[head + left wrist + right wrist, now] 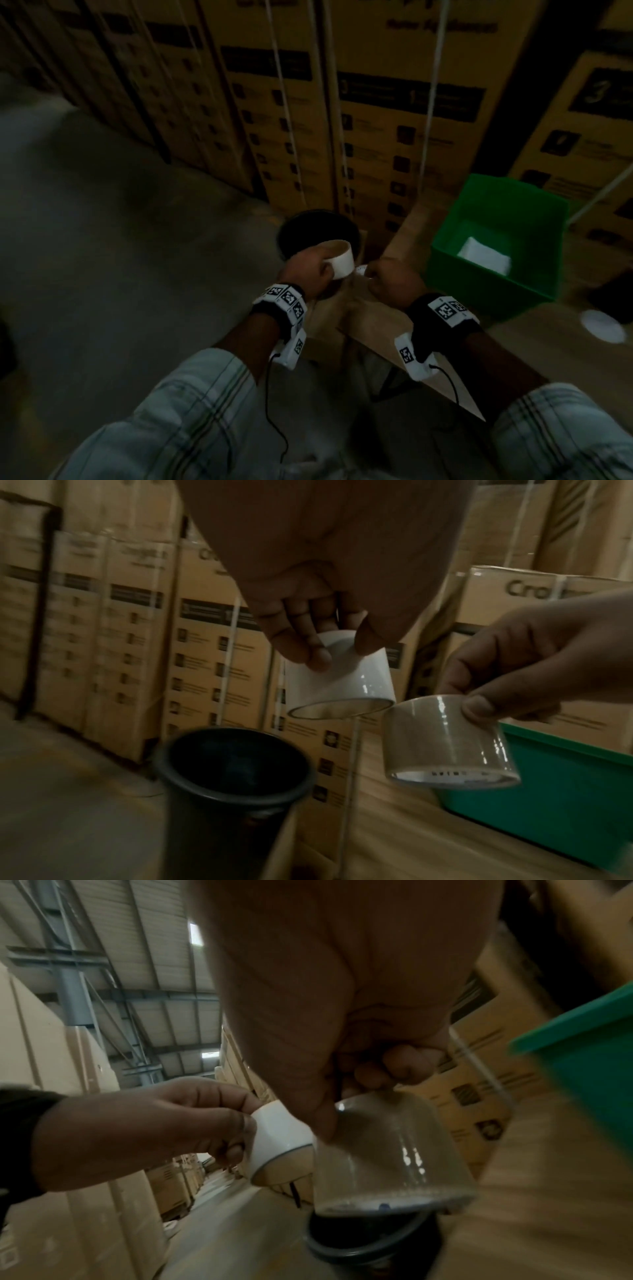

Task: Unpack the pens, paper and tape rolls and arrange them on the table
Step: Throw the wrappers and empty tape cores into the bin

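My left hand (310, 270) grips a white tape roll (338, 259) by its rim, thumb on one side and fingers on the other, held in the air above a black bin (317, 228). In the left wrist view the white tape roll (339, 677) hangs open side down. My right hand (390, 279) pinches a clear tape roll (445, 742) right beside it; in the head view that roll is almost hidden under the hand. The clear tape roll (387, 1153) nearly touches the white tape roll (279, 1134). White paper (484, 255) lies inside the green box (534, 270).
The wooden table (373, 320) has its corner under my hands, with the green box on it to the right. A white round object (603, 325) lies on the table at far right. Stacked cardboard cartons (394, 120) wall off the back. Grey floor (102, 240) lies to the left.
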{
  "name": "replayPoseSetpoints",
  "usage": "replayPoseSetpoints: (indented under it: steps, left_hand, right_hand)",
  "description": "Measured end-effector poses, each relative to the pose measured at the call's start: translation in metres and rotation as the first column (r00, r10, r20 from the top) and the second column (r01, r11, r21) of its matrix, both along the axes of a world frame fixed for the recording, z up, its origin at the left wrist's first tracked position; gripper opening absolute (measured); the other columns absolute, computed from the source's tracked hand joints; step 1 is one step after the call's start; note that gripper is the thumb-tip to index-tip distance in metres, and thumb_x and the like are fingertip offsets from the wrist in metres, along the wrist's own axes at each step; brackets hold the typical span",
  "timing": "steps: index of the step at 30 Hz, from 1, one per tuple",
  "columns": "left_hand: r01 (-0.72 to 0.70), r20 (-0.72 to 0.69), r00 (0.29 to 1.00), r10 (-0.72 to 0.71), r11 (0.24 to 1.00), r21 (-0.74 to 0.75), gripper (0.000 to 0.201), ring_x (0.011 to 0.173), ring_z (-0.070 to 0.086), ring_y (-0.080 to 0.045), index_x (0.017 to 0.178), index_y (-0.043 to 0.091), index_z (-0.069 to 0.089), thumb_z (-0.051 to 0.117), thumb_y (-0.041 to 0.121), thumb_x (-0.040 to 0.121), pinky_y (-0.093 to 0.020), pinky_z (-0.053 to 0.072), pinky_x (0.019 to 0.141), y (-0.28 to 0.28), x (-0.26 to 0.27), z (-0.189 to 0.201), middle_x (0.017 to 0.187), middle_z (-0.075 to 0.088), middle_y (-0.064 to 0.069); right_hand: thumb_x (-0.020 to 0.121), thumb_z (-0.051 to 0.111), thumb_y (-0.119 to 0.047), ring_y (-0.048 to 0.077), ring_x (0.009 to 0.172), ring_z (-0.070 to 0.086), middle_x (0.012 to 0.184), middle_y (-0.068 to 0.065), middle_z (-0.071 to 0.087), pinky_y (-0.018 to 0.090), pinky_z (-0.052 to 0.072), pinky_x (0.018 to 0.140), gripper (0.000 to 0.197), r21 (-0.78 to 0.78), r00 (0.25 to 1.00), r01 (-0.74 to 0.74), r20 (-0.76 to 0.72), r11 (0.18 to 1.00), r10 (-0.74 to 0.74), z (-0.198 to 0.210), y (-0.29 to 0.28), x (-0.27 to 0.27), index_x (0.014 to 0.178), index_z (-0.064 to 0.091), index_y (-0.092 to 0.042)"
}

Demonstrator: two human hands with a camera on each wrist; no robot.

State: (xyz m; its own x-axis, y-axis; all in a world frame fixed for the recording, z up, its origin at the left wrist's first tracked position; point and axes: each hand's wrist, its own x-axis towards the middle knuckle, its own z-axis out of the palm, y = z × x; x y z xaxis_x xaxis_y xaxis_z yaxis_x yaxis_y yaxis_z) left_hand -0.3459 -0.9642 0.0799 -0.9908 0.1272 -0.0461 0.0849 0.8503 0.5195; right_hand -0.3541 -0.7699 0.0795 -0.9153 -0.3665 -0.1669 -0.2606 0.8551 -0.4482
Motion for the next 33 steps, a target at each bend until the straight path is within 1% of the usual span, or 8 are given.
replayPoseSetpoints:
  steps: [4,10,16,19,22,24,28,33]
  left_hand:
    - [-0.069,-0.015,0.997,0.07,0.996,0.056,0.046,0.12,0.055,-0.03,0.134,0.018,0.053,0.051,0.011,0.089,-0.032,0.042,0.101,-0.053,-0.021,0.0,0.132,0.058,-0.013]
    - [-0.154,0.049,0.987,0.154,0.988,-0.005,0.046,0.122,0.052,-0.034,0.14,0.017,0.045,0.045,0.012,0.095,-0.035,0.041,0.101,-0.086,-0.063,-0.019,0.136,0.053,-0.016]
    - [-0.187,0.208,0.959,0.193,0.981,-0.044,0.05,0.127,0.049,-0.036,0.146,0.024,0.037,0.04,0.014,0.097,-0.037,0.039,0.107,-0.091,-0.112,-0.045,0.143,0.047,-0.017]
    - [-0.182,0.283,0.937,0.203,0.978,-0.098,0.043,0.123,0.053,-0.035,0.139,0.017,0.047,0.041,0.011,0.097,-0.039,0.041,0.106,-0.088,-0.147,-0.054,0.138,0.053,-0.016]
    - [-0.092,0.328,0.93,0.166,0.969,-0.23,0.037,0.11,0.059,-0.031,0.125,0.014,0.059,0.058,0.029,0.09,-0.039,0.048,0.096,-0.088,-0.18,-0.078,0.124,0.062,-0.011]
    - [-0.147,0.331,0.927,0.175,0.983,-0.108,0.06,0.107,0.059,-0.026,0.125,0.02,0.06,0.07,0.051,0.075,-0.038,0.047,0.095,-0.083,-0.192,-0.096,0.122,0.061,-0.004]
    - [-0.051,0.381,0.917,0.12,0.981,-0.185,0.031,0.116,0.055,-0.025,0.123,0.014,0.059,0.055,0.023,0.094,-0.032,0.043,0.097,-0.073,-0.202,-0.098,0.127,0.058,-0.007]
    - [-0.121,0.433,0.889,0.148,0.989,-0.089,0.03,0.119,0.056,-0.033,0.119,0.004,0.063,0.052,0.017,0.094,-0.035,0.044,0.1,-0.069,-0.201,-0.091,0.127,0.061,-0.018]
  right_hand:
    - [0.089,0.051,-0.013,0.028,0.112,0.059,0.122,0.01,0.064,0.037,0.049,0.096,0.03,-0.004,0.998,0.036,-0.051,0.999,-0.036,-0.008,-0.053,-0.025,0.116,0.064,-0.013]
    - [0.086,0.053,-0.01,0.032,0.104,0.059,0.116,0.013,0.059,0.035,0.05,0.083,0.026,0.077,0.989,0.096,-0.124,0.992,-0.086,-0.025,-0.094,-0.075,0.11,0.063,-0.012]
    - [0.09,0.049,-0.012,0.037,0.111,0.056,0.124,0.019,0.053,0.04,0.048,0.092,0.034,0.136,0.99,0.139,-0.023,0.981,-0.137,-0.064,-0.112,-0.146,0.123,0.057,-0.01]
    - [0.091,0.047,-0.013,0.038,0.115,0.054,0.127,0.02,0.052,0.042,0.047,0.094,0.035,0.165,0.986,0.148,0.056,0.975,-0.159,-0.086,-0.117,-0.178,0.125,0.054,-0.008]
    - [0.091,0.05,-0.015,0.038,0.116,0.054,0.128,0.02,0.052,0.042,0.047,0.093,0.034,0.192,0.977,0.142,0.13,0.971,-0.168,-0.106,-0.122,-0.202,0.124,0.054,-0.008]
    - [0.092,0.049,-0.017,0.038,0.117,0.053,0.129,0.02,0.052,0.041,0.047,0.094,0.034,0.205,0.97,0.143,0.165,0.968,-0.179,-0.118,-0.124,-0.214,0.124,0.054,-0.008]
    - [0.093,0.048,-0.017,0.039,0.117,0.053,0.126,0.022,0.054,0.042,0.045,0.095,0.032,0.206,0.969,0.11,0.194,0.972,-0.151,-0.131,-0.124,-0.225,0.121,0.057,-0.006]
    - [0.086,0.055,-0.016,0.041,0.114,0.054,0.123,0.022,0.055,0.043,0.046,0.094,0.032,0.163,0.976,0.137,0.147,0.977,-0.162,-0.134,-0.12,-0.218,0.116,0.057,-0.005]
